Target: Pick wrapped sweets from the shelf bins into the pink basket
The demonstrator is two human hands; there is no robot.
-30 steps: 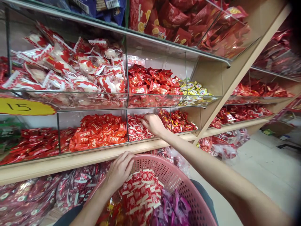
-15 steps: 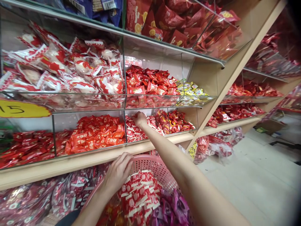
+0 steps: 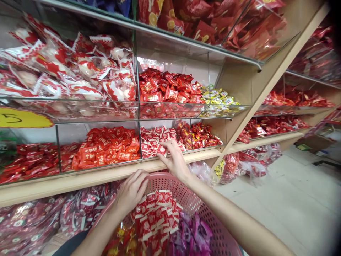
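My left hand is closed over the near-shelf rim of a pink plastic basket. Inside the basket lie red-and-white wrapped candies, purple wrapped candies and some red-and-gold ones. Just above the wooden shelf edge, my right hand has thumb and fingers curled around a small red-and-white candy packet. Behind it is a shelf bin of matching red-and-white candies; the hand covers part of its front.
Glass dividers separate orange-red packets from the bin on the left. A wooden upright slants at the right. Below the shelf edge lie plastic bags of candy. Pale floor tiles show at right.
My right hand has drawn back out of the red-and-white candy bin, toward the basket, with a packet at its fingertips. My left hand stays on the rim. The view has shifted slightly.
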